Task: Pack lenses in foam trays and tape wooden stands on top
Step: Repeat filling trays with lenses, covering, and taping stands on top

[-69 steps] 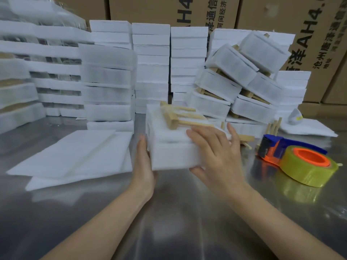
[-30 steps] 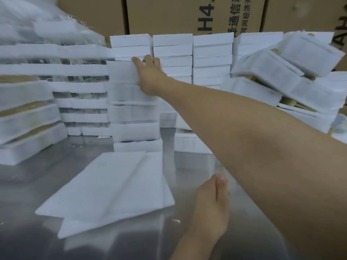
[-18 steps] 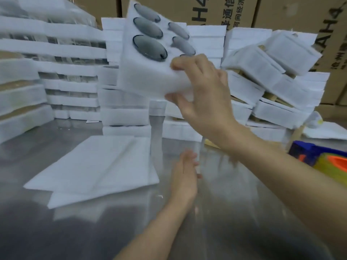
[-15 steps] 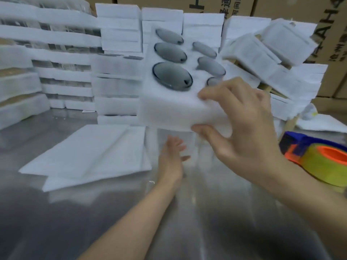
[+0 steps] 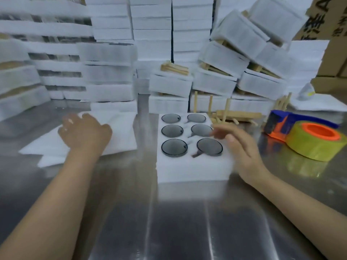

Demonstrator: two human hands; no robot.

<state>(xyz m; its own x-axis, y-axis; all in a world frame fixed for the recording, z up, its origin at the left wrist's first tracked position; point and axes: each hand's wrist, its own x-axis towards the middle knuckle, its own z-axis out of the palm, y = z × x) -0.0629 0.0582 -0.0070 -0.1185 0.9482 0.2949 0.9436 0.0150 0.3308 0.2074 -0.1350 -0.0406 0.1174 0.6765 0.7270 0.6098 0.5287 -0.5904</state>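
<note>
Foam tray (image 5: 193, 169) lies flat, lenses (image 5: 174, 148) upward, long axis pointing away.

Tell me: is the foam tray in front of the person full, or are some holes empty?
Full. The foam tray has six round holes, and each holds a dark lens; none is bare.

We log this as a packing workshop. Steel surface (image 5: 178, 222), 6 o'clock. Stacked white foam trays (image 5: 150, 25), walled up from 9 to 1 o'clock. Printed shipping cartons (image 5: 334, 59), 2 o'clock. Tape dispenser (image 5: 308, 137), 3 o'clock, with loose wooden stands (image 5: 238, 115) near it.
</note>
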